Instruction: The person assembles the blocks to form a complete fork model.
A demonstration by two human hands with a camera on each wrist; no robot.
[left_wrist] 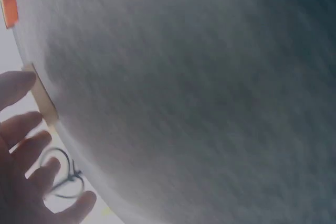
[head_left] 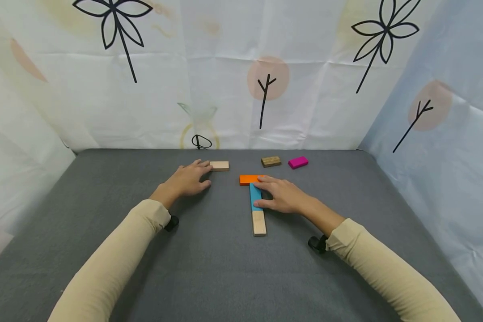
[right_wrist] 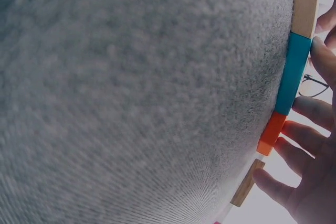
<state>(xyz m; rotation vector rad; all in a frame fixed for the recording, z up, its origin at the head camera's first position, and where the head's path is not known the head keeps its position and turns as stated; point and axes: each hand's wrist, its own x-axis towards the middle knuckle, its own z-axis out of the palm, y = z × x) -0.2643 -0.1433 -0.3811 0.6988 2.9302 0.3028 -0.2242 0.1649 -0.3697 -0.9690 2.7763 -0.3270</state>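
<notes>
In the head view, a blue block and a pale wooden block lie end to end in a line. Across the far end of the blue one lies an orange block, forming a T-like shape. My right hand reaches over the orange and blue blocks from the right, its fingers extended and thumb at the blue block; whether it presses on them is unclear. Farther left, my left hand has its fingers spread at the left end of another pale wooden block. Contact there is hard to tell.
Behind the right hand, a brown wood-grained block and a magenta block lie near the table's far edge. Grey cloth covers the table. Printed white curtains hang behind it and at both sides.
</notes>
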